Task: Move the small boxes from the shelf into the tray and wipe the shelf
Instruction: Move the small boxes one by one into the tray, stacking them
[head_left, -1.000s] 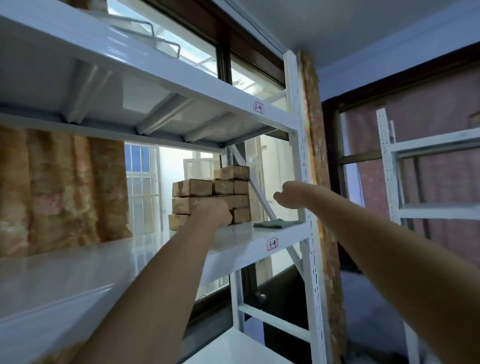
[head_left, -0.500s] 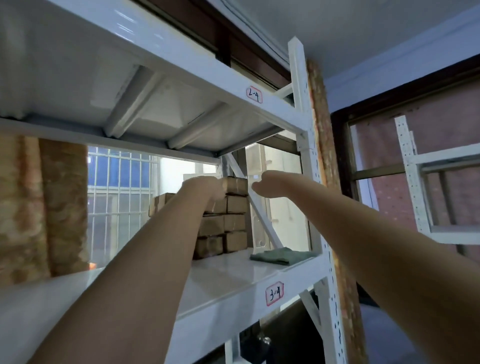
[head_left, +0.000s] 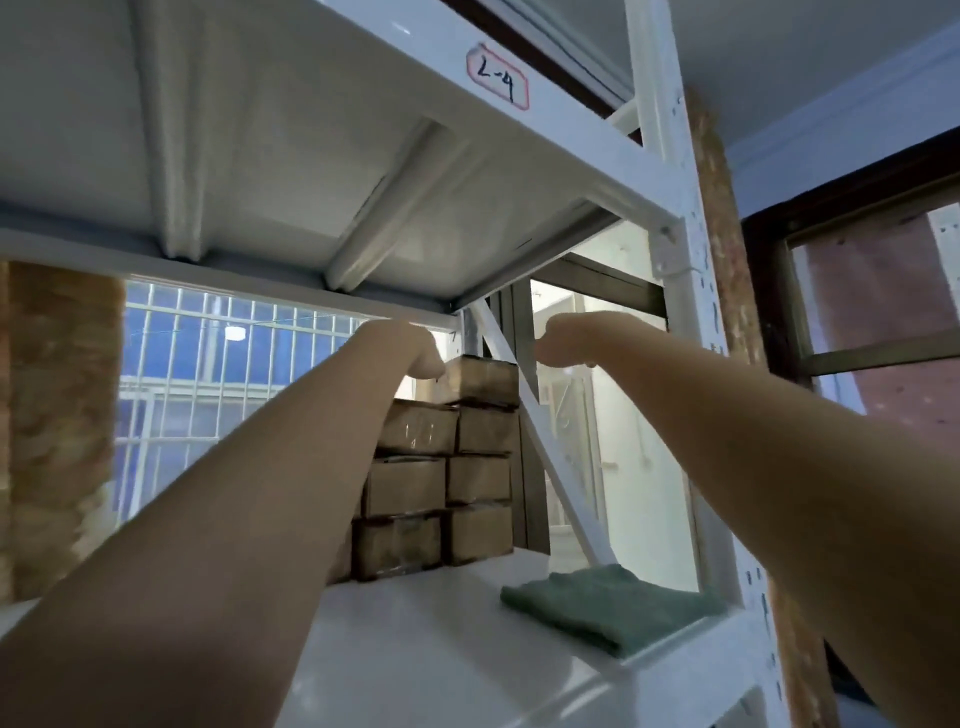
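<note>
Head camera, looking up into a white metal shelf (head_left: 426, 654). A stack of small brown boxes (head_left: 441, 467) sits at the back of the shelf, about four rows high. Both bare arms reach up to the top of the stack. The left hand (head_left: 410, 351) touches the left side of the top box (head_left: 480, 382); whether its fingers grip the box cannot be told. The right hand (head_left: 563, 345) hovers just right of that box, fingers curled downward, holding nothing visible. A folded green cloth (head_left: 608, 605) lies on the shelf to the right of the boxes.
</note>
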